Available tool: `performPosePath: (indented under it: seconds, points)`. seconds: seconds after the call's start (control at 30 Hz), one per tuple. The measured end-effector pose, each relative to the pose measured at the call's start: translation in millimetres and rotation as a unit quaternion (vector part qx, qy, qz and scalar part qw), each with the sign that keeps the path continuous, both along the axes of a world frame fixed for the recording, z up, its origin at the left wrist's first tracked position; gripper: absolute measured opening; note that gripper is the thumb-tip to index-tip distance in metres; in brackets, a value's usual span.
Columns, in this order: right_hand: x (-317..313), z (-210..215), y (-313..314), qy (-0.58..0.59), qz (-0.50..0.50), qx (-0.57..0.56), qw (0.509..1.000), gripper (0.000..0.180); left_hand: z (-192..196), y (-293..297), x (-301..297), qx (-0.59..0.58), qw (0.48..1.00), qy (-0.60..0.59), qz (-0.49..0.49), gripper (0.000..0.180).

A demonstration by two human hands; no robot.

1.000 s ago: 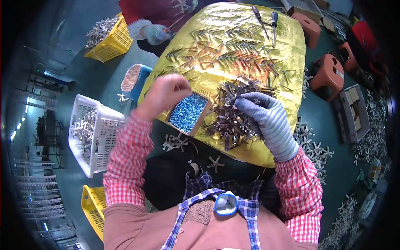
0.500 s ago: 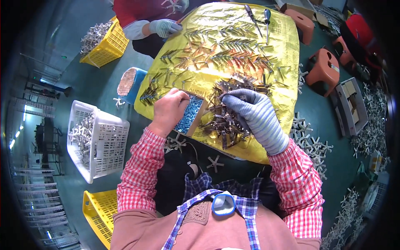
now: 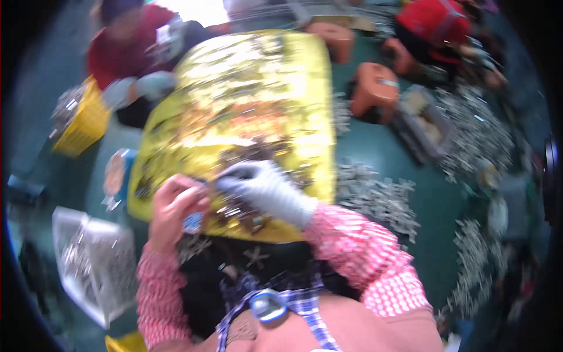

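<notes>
Head view: blurred picture, so fine detail is lost.
Left hand [image 3: 176, 202]: bare, fingers curled in over the near-left edge of the yellow table [image 3: 293, 88]; it seems to pinch something small, but I cannot tell what.
Right hand [image 3: 264, 188]: in a pale glove, fingers stretched toward the left hand, resting on the pile of small dark metal parts [image 3: 246, 214]; whether it grips any cannot be told.
Blue tray [image 3: 192, 223]: just under the left hand, mostly hidden by it, at the table's near edge.
Doing it well: keep both hands low and close over the pile and the tray, and work over the table, not past its edge, since loose parts would drop to the lap.
Edges: near rim lies right below the wrists; the table's right rim is close to the right sleeve.
Open room: far half of the table is strewn with parts; another person's gloved hand [image 3: 141, 88] works at the far-left corner.
Surroundings: white basket [image 3: 88, 264] on the floor at left, yellow crate [image 3: 82, 120] far left, orange stool [image 3: 378, 88] right, scattered parts on the green floor [image 3: 399, 170].
</notes>
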State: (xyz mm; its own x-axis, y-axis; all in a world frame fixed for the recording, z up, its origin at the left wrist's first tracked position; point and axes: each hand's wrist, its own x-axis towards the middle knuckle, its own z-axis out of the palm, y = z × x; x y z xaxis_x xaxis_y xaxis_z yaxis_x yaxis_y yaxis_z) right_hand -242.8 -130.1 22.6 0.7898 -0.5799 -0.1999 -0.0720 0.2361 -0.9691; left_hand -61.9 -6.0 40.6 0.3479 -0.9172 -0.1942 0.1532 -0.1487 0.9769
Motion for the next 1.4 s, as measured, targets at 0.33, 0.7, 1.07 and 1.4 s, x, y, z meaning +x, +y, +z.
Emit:
performPosePath:
  seconds: [0.33, 0.7, 1.07, 1.4]
  points:
    - [17, -17, 6, -0.066, 0.01, -0.059, 0.996, 0.026, -5, 2, -13, 0.004, 1.0, 0.028, 0.013, 0.012]
    - [8, -12, 5, -0.021, -0.021, -0.107, 0.994, 0.024, -12, -2, -19, -0.025, 0.998, -0.052, 0.007, 0.011]
    - [-4, -2, -3, -0.05, -0.058, -0.133, 0.988, 0.022, 0, -18, -28, -0.034, 0.997, -0.067, -0.007, 0.019]
    - [7, -3, 8, -0.071, -0.057, 0.0, 0.996, 0.022, -10, 4, -17, -0.055, 0.995, 0.078, -0.036, 0.014]
